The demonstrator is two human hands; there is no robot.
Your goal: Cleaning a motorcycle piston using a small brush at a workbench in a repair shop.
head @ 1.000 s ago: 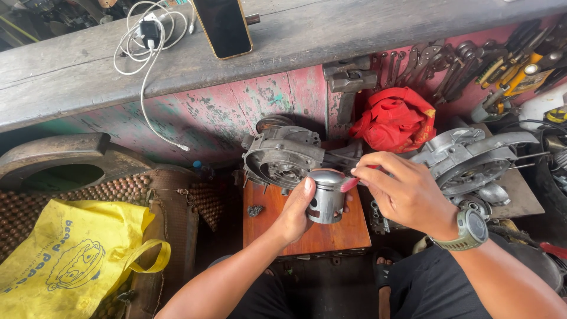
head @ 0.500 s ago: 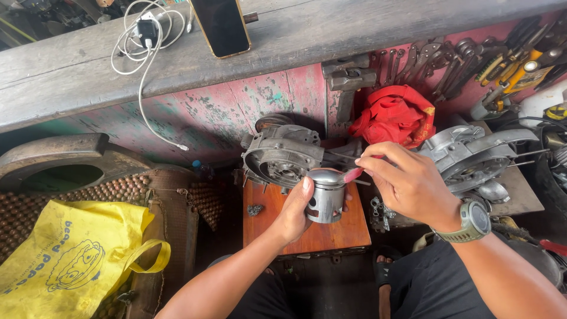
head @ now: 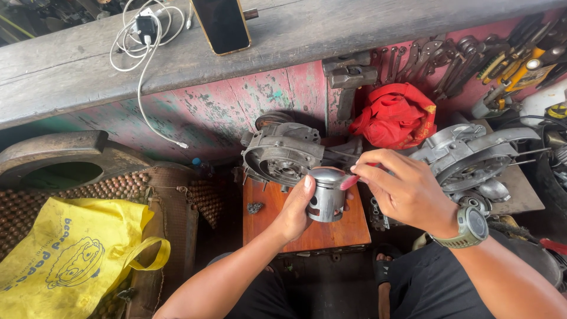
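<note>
Above the small orange-brown wooden worktop (head: 277, 215), the left hand (head: 293, 214) is gripping a grey metal cylindrical piston (head: 326, 194), fingers closed around its skirt. The right hand (head: 407, 192) is pinching a small red-tipped tool (head: 348, 181) against the crown. Steadying the piston upright and working gently should keep the tool from slipping.

A phone (head: 223, 25) and cable (head: 143, 35) are laid on the plank (head: 354, 29); a yellow bag (head: 71, 254) is seen lower left, a red cloth (head: 397, 115) beside hung tools (head: 472, 53).
</note>
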